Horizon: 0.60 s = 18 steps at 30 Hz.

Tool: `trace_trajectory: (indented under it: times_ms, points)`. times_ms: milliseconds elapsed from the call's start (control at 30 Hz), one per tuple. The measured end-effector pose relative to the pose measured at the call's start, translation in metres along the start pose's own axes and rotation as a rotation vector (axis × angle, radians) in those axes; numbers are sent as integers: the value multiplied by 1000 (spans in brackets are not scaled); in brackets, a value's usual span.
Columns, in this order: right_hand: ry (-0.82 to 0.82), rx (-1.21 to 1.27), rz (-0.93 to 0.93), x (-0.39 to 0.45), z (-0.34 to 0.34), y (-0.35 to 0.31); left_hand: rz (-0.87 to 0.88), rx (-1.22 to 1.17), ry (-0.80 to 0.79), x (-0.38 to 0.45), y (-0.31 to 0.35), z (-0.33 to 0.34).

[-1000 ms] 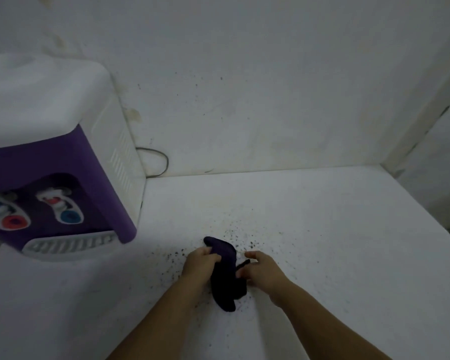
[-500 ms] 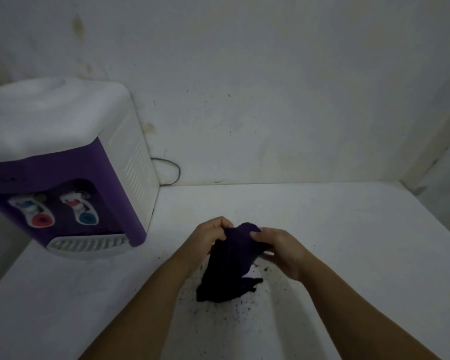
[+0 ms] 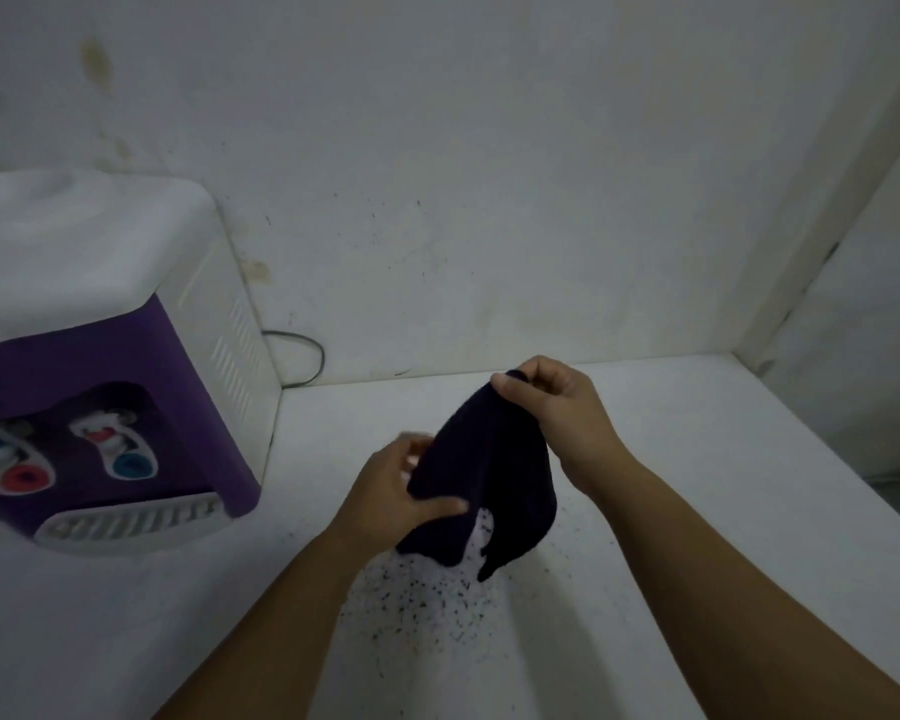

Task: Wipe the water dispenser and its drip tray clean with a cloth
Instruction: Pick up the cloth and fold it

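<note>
Both hands pinch cloth (image 3: 489,480): right hand (image 3: 557,413) above left hand (image 3: 401,491).

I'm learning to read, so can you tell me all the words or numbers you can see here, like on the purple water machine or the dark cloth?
No words or numbers can be read here.
Water dispenser: no readable text on its purple front or white top.
Red tap and blue tap: coloured only, no letters to be seen.
Drip tray: plain slots.
Dark cloth, held by both hands: no label shows.
</note>
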State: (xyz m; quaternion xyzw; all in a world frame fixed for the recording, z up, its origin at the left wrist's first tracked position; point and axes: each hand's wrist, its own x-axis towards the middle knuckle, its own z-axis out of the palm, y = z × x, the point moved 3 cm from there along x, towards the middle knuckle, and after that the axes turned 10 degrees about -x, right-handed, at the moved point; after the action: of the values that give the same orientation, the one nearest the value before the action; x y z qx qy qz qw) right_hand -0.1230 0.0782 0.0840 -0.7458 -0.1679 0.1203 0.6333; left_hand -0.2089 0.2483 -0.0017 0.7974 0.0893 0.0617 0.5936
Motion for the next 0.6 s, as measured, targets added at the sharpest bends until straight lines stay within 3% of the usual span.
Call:
trace_trajectory:
  times_ms: [67, 133, 167, 233, 300, 433, 533, 600]
  points:
    - [40, 10, 11, -2, -1, -5, -16, 143, 58, -6, -21, 5]
    - [71, 2, 30, -3, -1, -8, -208, 191, 167, -11, -44, 8]
    - [94, -5, 40, -4, -3, -9, -325, 225, 116, -12, -55, 14]
    - [136, -4, 49, -4, -7, -12, -533, 242, -170, -18, -66, 37]
    - [158, 8, 67, -5, -12, -15, -717, -29, -290, -25, -64, 62]
    - [205, 114, 95, -2, -26, -14, -875, -644, -94, -19, -55, 88]
    - [267, 181, 102, 3, -40, -13, -792, -950, 64, 1, -47, 88]
    - [320, 211, 118, 8, -55, -9, -662, -1032, 186, 17, -40, 82]
